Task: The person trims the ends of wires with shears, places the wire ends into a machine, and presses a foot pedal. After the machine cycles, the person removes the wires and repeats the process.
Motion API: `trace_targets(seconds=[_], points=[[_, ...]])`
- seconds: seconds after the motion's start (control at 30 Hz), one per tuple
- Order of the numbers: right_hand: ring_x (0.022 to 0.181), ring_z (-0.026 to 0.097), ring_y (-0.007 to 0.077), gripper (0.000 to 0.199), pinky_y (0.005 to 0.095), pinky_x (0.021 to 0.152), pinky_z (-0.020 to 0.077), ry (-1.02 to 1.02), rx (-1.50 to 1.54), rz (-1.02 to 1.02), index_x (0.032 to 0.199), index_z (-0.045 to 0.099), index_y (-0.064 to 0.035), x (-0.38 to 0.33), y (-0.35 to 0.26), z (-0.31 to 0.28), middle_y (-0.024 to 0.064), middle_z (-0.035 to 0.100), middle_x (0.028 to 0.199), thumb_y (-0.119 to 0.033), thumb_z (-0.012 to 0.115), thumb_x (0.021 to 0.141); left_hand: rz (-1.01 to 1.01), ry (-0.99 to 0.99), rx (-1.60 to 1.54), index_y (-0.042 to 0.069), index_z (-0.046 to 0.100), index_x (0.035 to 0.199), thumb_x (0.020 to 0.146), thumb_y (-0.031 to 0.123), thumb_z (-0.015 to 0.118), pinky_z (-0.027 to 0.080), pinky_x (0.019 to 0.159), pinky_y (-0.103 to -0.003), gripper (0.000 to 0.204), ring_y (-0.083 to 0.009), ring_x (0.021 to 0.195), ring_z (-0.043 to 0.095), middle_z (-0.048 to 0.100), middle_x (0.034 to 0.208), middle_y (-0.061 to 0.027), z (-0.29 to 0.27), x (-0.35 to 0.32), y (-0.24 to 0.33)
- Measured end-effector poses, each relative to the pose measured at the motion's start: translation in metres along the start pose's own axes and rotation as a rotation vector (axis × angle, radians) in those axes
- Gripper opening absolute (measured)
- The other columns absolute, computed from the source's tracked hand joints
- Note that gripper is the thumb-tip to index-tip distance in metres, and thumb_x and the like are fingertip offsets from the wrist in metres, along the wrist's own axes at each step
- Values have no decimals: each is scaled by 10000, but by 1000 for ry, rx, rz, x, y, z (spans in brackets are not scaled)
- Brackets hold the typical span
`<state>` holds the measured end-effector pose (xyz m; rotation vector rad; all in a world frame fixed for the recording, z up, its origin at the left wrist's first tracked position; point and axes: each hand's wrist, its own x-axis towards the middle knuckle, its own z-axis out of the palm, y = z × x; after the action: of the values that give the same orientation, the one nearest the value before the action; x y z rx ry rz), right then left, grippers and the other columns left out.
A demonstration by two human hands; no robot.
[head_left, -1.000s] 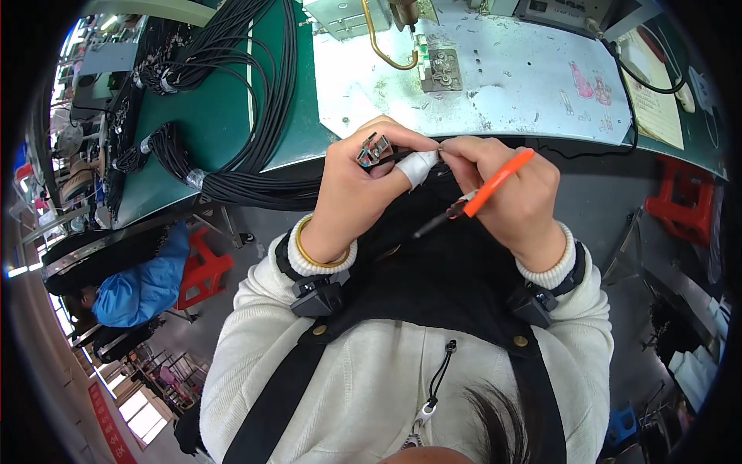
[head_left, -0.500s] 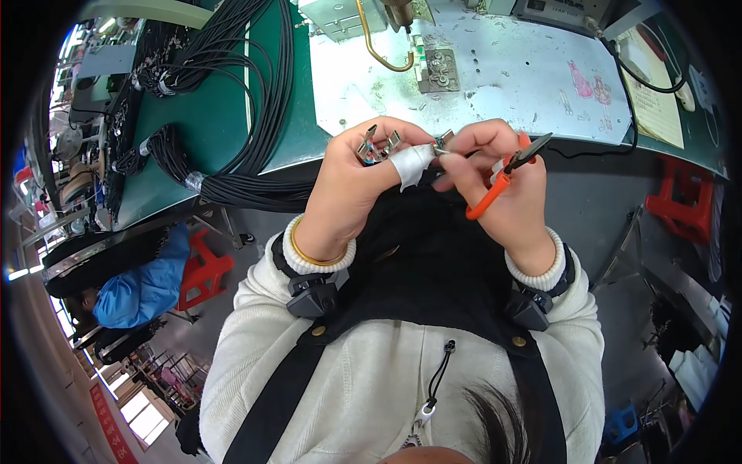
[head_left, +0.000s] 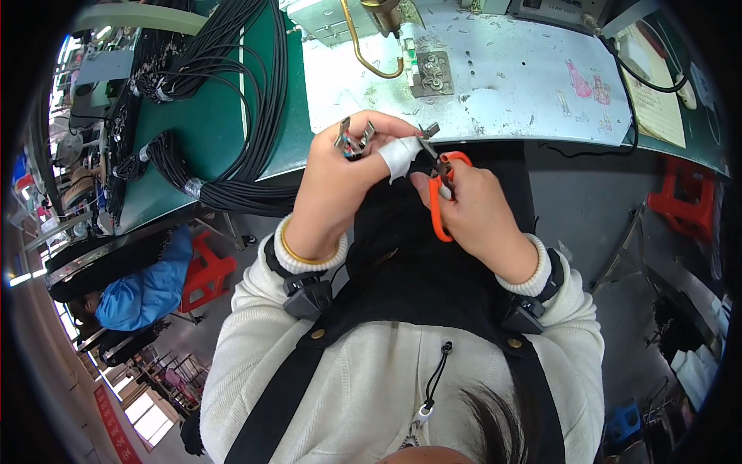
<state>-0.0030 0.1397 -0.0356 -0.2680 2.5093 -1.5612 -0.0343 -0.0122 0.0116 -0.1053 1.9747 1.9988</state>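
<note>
Workbench: a long bench (head_left: 232,131) with a green mat on its left part and a pale, scuffed metal plate (head_left: 510,77) on its right part; the person's hands are raised just in front of its near edge.
Cable bundles: thick bunches of black cable (head_left: 232,85) lie across the green mat, taped together near the bench's near-left edge.
Fixture: a small metal block (head_left: 430,73) sits on the pale plate near its far edge, with a brass-coloured hooked rod (head_left: 363,50) curving down beside it.
Paper sheet: a yellowish sheet (head_left: 657,100) lies at the right end of the bench.
Left hand: the left hand (head_left: 340,185) is curled closed around a small grey metal connector piece (head_left: 354,139), pinched at the fingertips; a white wrap (head_left: 399,155) covers one finger, and a gold bangle (head_left: 305,251) sits at the wrist.
Right hand: the right hand (head_left: 475,213) is closed round the orange handles of small cutters (head_left: 439,193), whose tip points up toward the wrapped finger and the connector piece, right beside them; whether the tip touches is too small to tell.
Other person: someone in a blue top (head_left: 143,286) is bent over at the far left, well apart from the hands.
</note>
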Motion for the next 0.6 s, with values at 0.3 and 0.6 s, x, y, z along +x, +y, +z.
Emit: trace_targets(seconds=[0.3,0.6], points=[[404,471,68,218,173,318,293,198,609,217,781,480,-19,32,-9,-19,26,506,521,-222,546,827,-190,-102,-299,23,582,915,779,46,527,184,395,-169,149,-10,436,265,387,565,65,-25,60,-1],[393,431,69,229,197,366,332,77,559,126,849,481,-1,90,-11,-28,4,451,526,-214,559,817,-197,-98,-235,13,569,918,790,64,542,164,369,-169,140,-3,415,252,366,542,73,-27,70,5]])
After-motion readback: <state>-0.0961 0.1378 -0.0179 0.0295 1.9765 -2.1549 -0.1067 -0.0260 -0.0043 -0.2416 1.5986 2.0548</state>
